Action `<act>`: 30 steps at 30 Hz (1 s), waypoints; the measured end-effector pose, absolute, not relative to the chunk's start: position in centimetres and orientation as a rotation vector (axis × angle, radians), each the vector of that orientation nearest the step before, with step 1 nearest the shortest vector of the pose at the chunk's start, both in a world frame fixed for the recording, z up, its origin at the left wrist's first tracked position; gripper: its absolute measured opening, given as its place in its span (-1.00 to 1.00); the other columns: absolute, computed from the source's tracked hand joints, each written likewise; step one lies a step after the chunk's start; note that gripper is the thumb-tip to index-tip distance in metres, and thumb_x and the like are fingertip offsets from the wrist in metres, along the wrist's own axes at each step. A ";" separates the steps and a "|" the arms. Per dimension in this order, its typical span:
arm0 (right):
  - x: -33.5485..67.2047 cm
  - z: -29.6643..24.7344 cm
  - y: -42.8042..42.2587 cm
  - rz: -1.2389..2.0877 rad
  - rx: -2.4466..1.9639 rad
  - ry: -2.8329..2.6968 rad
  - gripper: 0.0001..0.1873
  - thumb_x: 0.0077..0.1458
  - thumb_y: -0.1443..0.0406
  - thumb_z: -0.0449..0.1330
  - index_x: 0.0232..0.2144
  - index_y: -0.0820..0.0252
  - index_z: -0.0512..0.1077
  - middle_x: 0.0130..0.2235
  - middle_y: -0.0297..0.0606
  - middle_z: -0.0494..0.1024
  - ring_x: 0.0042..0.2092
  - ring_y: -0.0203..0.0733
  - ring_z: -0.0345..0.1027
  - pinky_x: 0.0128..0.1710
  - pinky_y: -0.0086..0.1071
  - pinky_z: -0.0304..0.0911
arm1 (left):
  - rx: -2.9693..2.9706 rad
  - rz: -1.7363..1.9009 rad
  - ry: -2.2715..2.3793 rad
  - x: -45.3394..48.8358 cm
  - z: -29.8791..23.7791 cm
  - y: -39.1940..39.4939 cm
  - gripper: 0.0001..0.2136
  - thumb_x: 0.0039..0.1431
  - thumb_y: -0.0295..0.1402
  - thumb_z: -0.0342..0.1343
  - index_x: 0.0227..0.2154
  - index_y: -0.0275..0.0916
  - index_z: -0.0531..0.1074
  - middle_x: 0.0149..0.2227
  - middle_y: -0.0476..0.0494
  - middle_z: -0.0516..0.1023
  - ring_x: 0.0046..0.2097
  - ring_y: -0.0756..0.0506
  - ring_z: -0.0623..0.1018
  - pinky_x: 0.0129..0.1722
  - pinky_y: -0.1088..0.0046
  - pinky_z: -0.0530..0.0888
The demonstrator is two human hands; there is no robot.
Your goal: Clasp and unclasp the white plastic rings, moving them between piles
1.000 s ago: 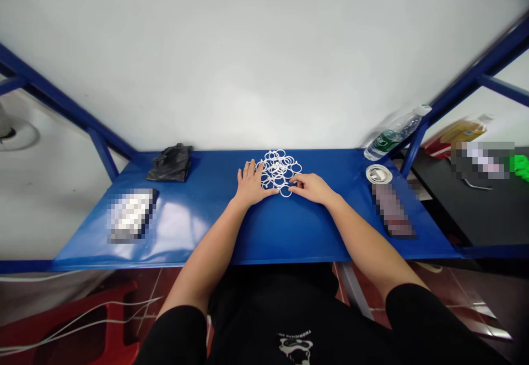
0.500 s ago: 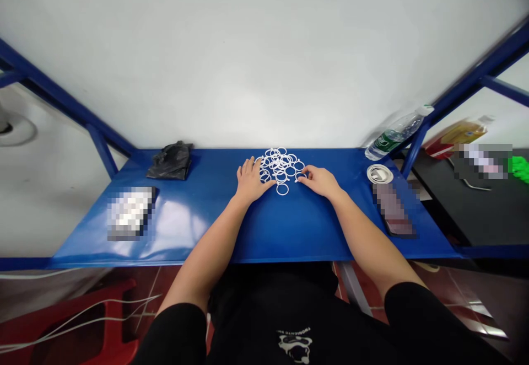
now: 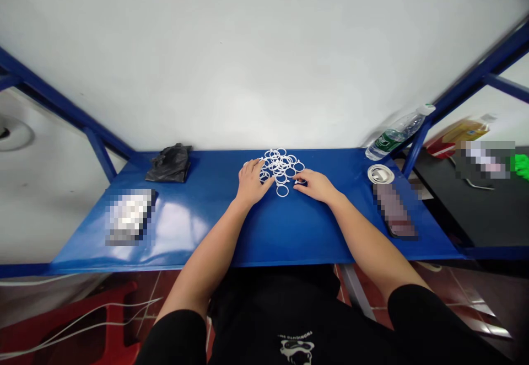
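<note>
Several thin white rings point(image 3: 282, 191), each with a small knob, lie in a loose overlapping heap in the middle of the blue tabletop point(image 3: 285, 232). My left hand point(image 3: 252, 183) rests flat along the heap's left side, fingers stretched out and thumb apart. It partly covers some rings there. At the right edge of the heap is my right hand point(image 3: 316, 186), its thumb and forefinger parted around a ring that is partly hidden by the fingers. Both hands touch or nearly touch the outermost rings; neither lifts one.
A crumpled black plastic bag point(image 3: 169, 164) and a blurred-out flat object point(image 3: 130, 215) lie to the left. On the right are a leaning water bottle point(image 3: 399, 133), a coiled white cable point(image 3: 381, 174) and a phone point(image 3: 394, 210). Behind stands a white wall point(image 3: 248, 62); blue frame bars point(image 3: 101, 153) flank the tabletop.
My right thumb and forefinger have parted and the hand has shifted slightly left and down. My left hand stays beside the heap almost unmoved, and the rings look much the same.
</note>
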State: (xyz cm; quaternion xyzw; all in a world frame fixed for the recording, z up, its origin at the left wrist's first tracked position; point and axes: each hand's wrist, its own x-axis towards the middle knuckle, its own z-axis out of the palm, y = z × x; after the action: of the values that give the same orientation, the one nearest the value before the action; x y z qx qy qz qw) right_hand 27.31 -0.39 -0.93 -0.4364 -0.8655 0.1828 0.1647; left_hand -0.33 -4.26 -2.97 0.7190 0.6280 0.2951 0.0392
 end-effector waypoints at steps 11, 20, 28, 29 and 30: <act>26.0 1.4 -3.2 0.742 -1.042 -2.153 -0.72 0.32 0.05 0.23 -0.21 0.09 0.59 -0.33 -0.31 0.63 -0.39 -0.25 0.39 -0.30 -0.37 0.27 | 2.523 0.973 1.375 2.0 -1.5 -5.9 -0.58 0.40 -0.09 0.17 0.23 -0.09 0.48 0.24 -0.28 0.52 0.31 -0.31 0.46 0.31 -0.02 0.40; 24.9 1.7 -4.7 0.818 -0.873 -2.125 -0.79 0.24 0.11 0.27 -0.32 0.09 0.55 -0.37 -0.31 0.58 -0.46 -0.30 0.34 -0.37 -0.37 0.29 | 2.599 1.050 1.243 2.6 -1.3 -6.2 -0.78 0.42 -0.26 0.14 0.03 -0.09 0.59 0.16 -0.23 0.59 0.19 -0.22 0.56 0.19 0.05 0.48; 25.0 1.6 -4.4 0.769 -0.878 -2.178 -0.77 0.27 0.10 0.22 -0.28 0.09 0.58 -0.29 -0.25 0.62 -0.42 -0.26 0.38 -0.34 -0.34 0.30 | 2.599 1.069 1.212 2.6 -1.1 -6.2 -0.85 0.38 -0.31 0.13 -0.29 -0.13 0.58 0.02 -0.18 0.65 0.08 -0.18 0.61 0.11 0.10 0.50; 25.0 1.5 -4.3 0.760 -0.892 -2.193 -0.76 0.28 0.10 0.21 -0.28 0.09 0.58 -0.28 -0.24 0.62 -0.41 -0.25 0.39 -0.32 -0.34 0.30 | 2.585 1.069 1.236 2.6 -1.1 -6.2 -0.85 0.37 -0.31 0.14 -0.31 -0.13 0.57 0.02 -0.18 0.65 0.08 -0.18 0.61 0.11 0.09 0.50; 25.0 1.5 -4.2 0.752 -0.906 -2.208 -0.76 0.29 0.11 0.20 -0.28 0.09 0.58 -0.29 -0.25 0.62 -0.40 -0.25 0.39 -0.31 -0.33 0.29 | 2.572 1.074 1.262 2.5 -1.1 -6.2 -0.85 0.36 -0.31 0.15 -0.33 -0.13 0.57 0.02 -0.17 0.65 0.07 -0.19 0.60 0.11 0.08 0.49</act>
State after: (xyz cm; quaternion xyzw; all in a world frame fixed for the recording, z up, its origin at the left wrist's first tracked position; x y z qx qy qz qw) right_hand 24.96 -4.23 1.45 -0.3436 -0.8377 0.2853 0.3145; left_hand 2.51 -6.22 -1.08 0.8399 0.4122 0.3508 0.0411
